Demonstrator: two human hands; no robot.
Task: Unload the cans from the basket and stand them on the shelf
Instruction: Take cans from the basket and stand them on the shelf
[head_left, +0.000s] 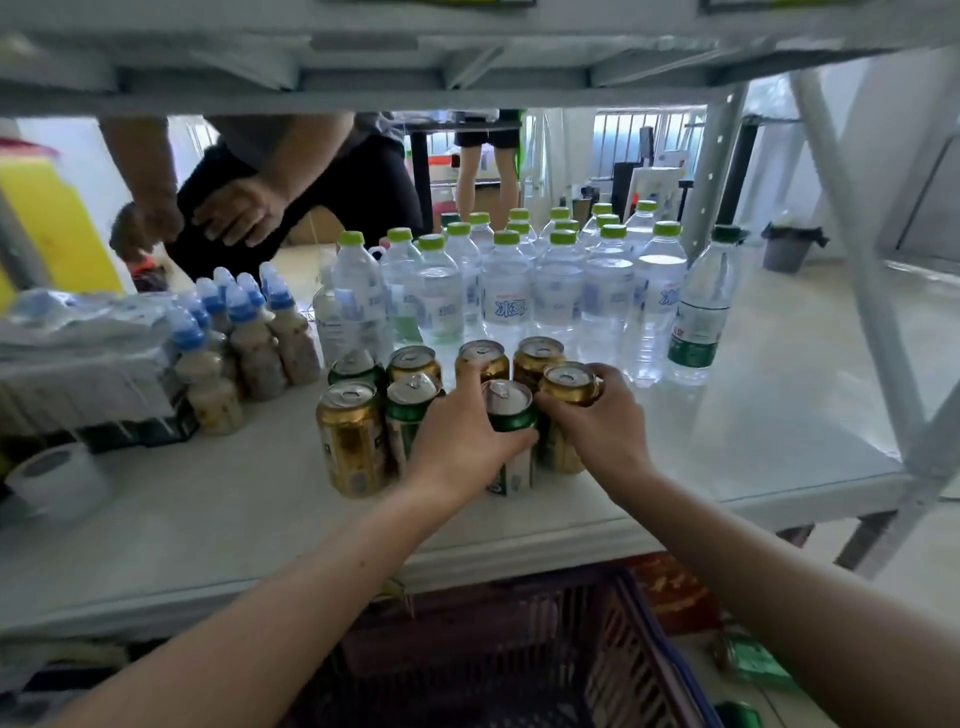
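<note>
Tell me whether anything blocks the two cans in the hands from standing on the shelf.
Nothing visible does. The left hand grips the green aluminium can and the right hand the gold aluminium can, both already on the white shelf board, beside other standing cans.

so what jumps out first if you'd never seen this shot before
Two bare arms reach onto the white shelf: the left hand wraps a green can and the right hand grips a gold can, at the right of a cluster of upright cans. Behind them stands a block of green-capped water bottles, and a dark basket sits below the shelf edge.
</note>
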